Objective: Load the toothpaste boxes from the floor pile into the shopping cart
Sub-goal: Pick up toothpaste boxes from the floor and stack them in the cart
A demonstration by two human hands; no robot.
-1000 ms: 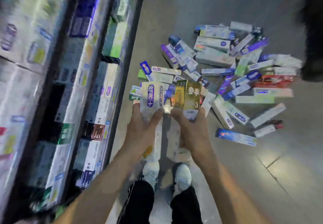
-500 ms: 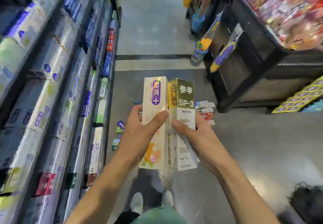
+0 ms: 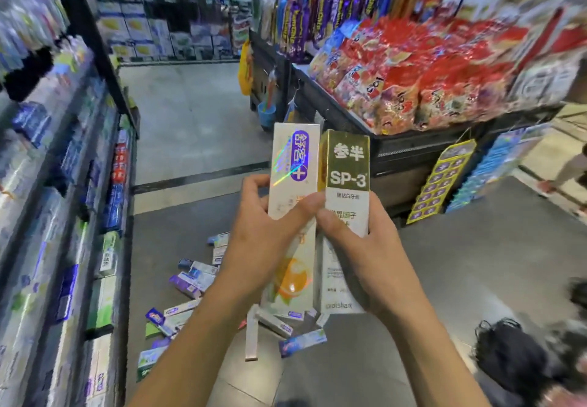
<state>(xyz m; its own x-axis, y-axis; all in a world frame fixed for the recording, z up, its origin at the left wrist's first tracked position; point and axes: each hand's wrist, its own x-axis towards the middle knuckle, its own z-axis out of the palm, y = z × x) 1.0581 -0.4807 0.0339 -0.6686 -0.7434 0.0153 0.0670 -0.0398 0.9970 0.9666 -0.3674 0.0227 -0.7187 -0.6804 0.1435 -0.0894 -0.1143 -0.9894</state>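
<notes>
Blurred shelf goods [image 3: 38,165], left edge.

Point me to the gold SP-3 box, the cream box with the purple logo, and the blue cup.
gold SP-3 box [image 3: 347,165], head view, gold upper panel.
cream box [image 3: 295,158], head view, purple logo.
blue cup [image 3: 266,114], head view, side wall.
</notes>
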